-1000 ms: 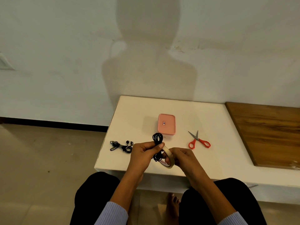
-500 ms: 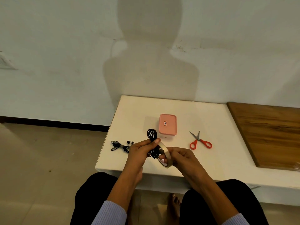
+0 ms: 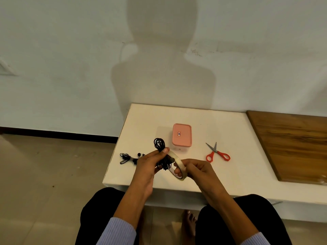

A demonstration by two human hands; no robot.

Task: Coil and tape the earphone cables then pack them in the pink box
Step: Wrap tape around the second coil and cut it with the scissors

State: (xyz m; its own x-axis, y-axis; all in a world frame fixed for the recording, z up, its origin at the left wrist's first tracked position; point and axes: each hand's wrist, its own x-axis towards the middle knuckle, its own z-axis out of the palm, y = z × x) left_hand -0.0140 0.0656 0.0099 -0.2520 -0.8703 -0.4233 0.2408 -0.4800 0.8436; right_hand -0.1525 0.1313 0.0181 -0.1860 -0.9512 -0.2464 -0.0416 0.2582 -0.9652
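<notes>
The scene is evenly and rather dimly lit, with a soft greenish-grey cast over the wall. Light comes from behind the person, throwing a broad, soft-edged shadow of head and shoulders onto the wall straight ahead. The white bench is the brightest surface, without harsh glare; the pink box casts a faint shadow to its left. The wide lens bows the skirting line and bench edges toward the frame borders. Detail is slightly soft overall, and the dark trousers lose texture.
</notes>
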